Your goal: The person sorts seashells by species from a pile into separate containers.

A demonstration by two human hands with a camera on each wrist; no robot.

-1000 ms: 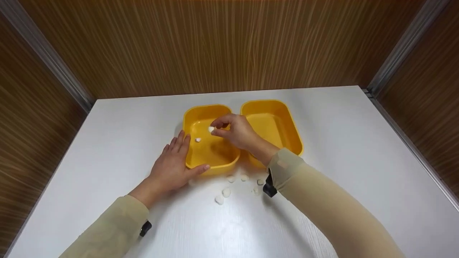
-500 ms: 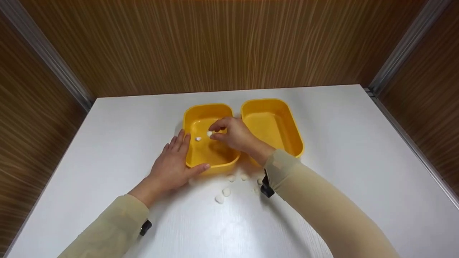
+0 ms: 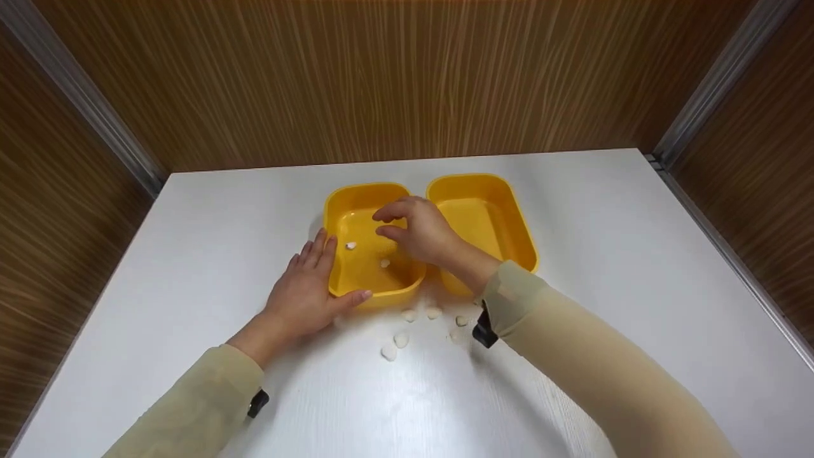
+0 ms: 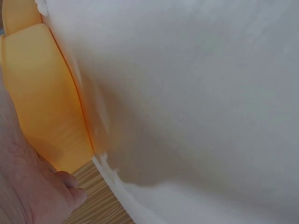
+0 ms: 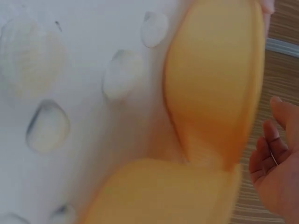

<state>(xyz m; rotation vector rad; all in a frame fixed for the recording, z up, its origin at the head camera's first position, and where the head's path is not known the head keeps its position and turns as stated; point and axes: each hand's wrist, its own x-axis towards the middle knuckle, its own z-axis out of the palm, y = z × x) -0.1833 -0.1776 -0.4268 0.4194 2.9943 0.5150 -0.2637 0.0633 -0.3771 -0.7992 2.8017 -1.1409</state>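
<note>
Shell [image 3: 385,263] dropped into left tray [image 3: 362,277], between both hands [image 3: 416,232]

The right hand [image 3: 416,230] is no longer pinching the white shell [image 3: 385,263]; its thumb and fingertips are now standing apart. The shell, held above the left tray [image 3: 357,272] a half-second earlier, is now lying on that tray's floor. The hand is also sitting slightly farther from the person (the black wrist device [image 3: 485,332] is shifting too, leaving a dark-edged shell [image 3: 462,320] more fully exposed).
</note>
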